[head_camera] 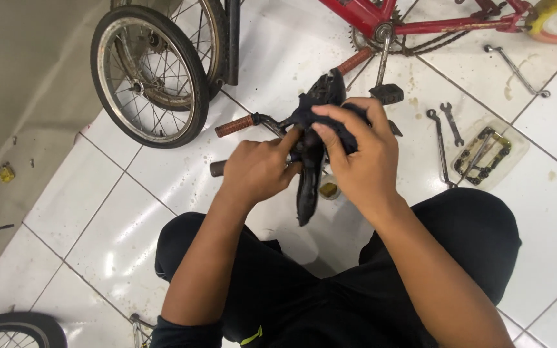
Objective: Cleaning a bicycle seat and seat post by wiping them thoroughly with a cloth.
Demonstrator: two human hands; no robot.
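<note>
A black bicycle saddle (pixel 309 187) is held upright in front of me, its narrow tip pointing down toward my lap. My left hand (pixel 257 169) grips the saddle's left side, fingers curled against it. My right hand (pixel 361 153) presses a dark blue cloth (pixel 304 111) onto the top and right of the saddle. Behind the saddle lies a handlebar with a brown grip (pixel 234 125) and a second brown grip (pixel 354 60). A small round container (pixel 329 189) with yellowish contents stands on the tile just below my right hand.
A small spoked wheel (pixel 146 74) stands at upper left beside a dark fork leg (pixel 232 38). A red bike frame (pixel 420 22) with crank and black pedal (pixel 387 93) is at the top. Wrenches (pixel 443 138), another wrench (pixel 516 67) and a clear tray (pixel 485 153) lie right.
</note>
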